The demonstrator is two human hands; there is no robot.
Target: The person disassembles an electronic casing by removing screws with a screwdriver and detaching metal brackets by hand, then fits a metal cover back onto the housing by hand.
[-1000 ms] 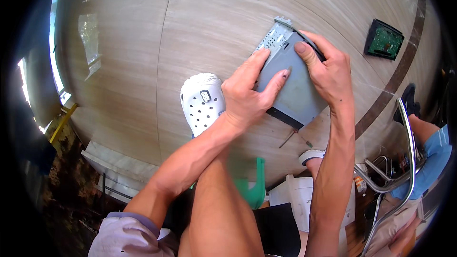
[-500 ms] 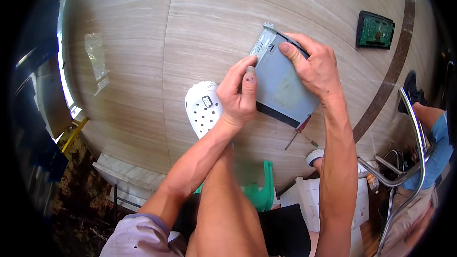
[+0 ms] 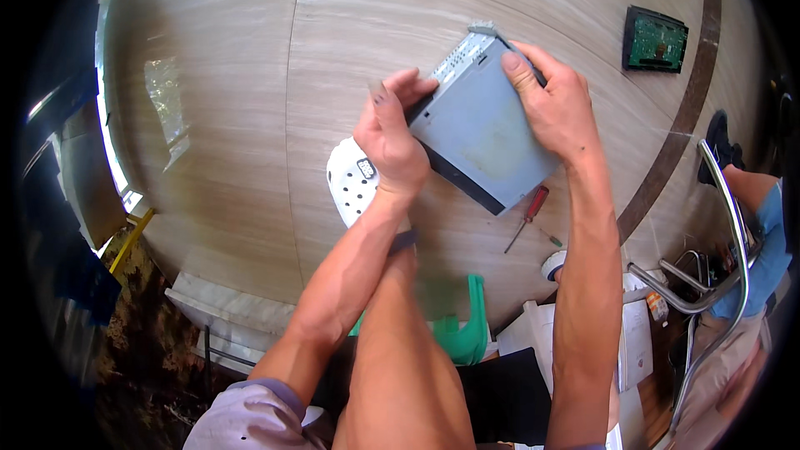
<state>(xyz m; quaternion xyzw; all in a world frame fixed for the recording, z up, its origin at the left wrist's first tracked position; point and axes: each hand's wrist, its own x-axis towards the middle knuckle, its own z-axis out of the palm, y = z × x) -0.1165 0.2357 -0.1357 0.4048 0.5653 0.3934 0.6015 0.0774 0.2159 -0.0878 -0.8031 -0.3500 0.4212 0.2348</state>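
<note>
My right hand (image 3: 557, 104) grips the far right edge of a grey metal-cased electronic unit (image 3: 483, 129), shaped like a car stereo. Its thumb lies on the flat top cover, and the other fingers are partly hidden behind the side. A perforated metal strip runs along the unit's upper left edge, with a bracket at the far corner. My left hand (image 3: 392, 133) is at the unit's left side, thumb raised and apart from the fingers. Its fingertips reach the edge near a dark gap; whether they press on it I cannot tell.
On the tiled floor lie a red-handled screwdriver (image 3: 529, 217), a smaller green-tipped tool (image 3: 552, 240) and a black-framed green circuit board (image 3: 656, 40). A white clog (image 3: 350, 179) is on my foot. Nearby are a green plastic stool (image 3: 475, 325), a white box (image 3: 637, 342) and a seated person by a metal chair (image 3: 737, 242).
My left hand has loosened and moved left, its thumb lifting off the unit. The unit has tilted, showing more of its left side. The screwdriver now shows more fully.
</note>
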